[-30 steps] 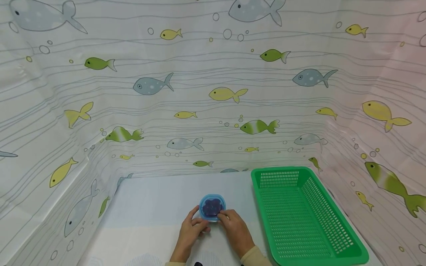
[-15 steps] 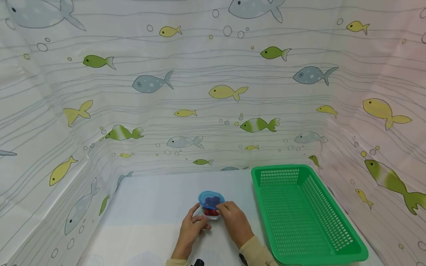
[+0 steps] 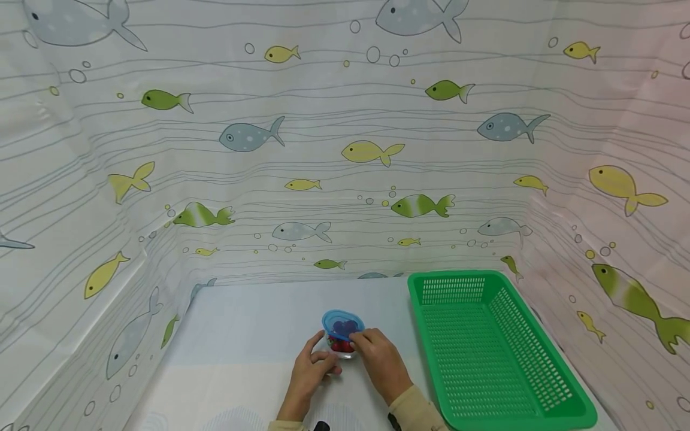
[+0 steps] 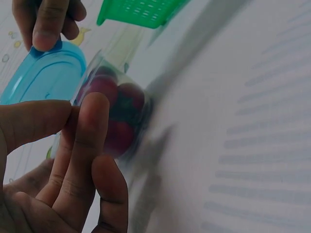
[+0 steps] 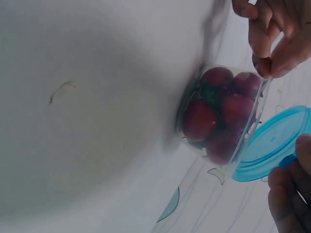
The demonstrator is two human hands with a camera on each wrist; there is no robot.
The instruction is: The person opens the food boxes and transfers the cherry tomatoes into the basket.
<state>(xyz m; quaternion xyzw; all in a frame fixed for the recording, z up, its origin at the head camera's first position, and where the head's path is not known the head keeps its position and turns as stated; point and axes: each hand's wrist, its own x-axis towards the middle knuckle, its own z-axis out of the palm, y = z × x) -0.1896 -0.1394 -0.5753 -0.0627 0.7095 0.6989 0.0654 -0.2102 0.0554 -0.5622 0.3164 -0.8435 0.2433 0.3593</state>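
A small clear plastic container stands on the table, filled with several round red fruits with green bits among them. Its blue translucent lid is tilted up, the near edge raised off the rim. My right hand pinches the lid's edge at a darker blue tab between thumb and fingers. At the container's near left, my left hand pinches its rim with thumb and fingertip. In the left wrist view, the left fingers partly cover the container. The far side of the lid is close to the rim.
To the right of the hands lies a large green plastic basket with slotted walls. A white table cover spreads under everything. Fish-patterned sheeting surrounds the table at the back and both sides.
The lid lay flat on the container a second ago; my right hand has lifted its near edge, showing the red fruits. My left hand has stayed at the container.
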